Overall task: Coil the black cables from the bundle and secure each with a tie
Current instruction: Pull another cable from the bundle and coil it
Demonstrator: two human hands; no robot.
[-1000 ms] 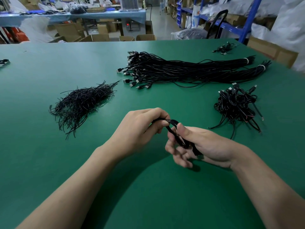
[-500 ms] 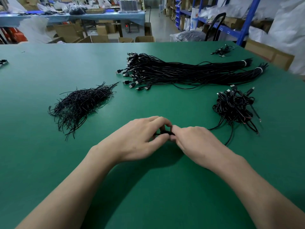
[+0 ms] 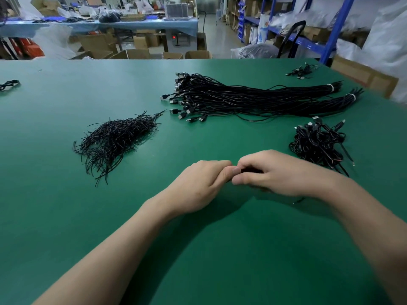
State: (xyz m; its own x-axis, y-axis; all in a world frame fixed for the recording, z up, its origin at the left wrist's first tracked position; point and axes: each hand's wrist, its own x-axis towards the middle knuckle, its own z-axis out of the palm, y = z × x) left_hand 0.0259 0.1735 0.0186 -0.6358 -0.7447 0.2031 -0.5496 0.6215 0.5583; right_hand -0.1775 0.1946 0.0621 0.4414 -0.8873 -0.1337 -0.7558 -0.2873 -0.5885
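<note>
Your left hand (image 3: 198, 183) and right hand (image 3: 284, 175) are together, fingertips touching, both curled onto a small black cable coil (image 3: 252, 171) that is mostly hidden. Pile of coiled cables (image 3: 317, 144) lies near your right hand. Tie pile (image 3: 114, 139) is further left and the cable bundle (image 3: 253, 97) is beyond, on the green table (image 3: 66, 216).
</note>
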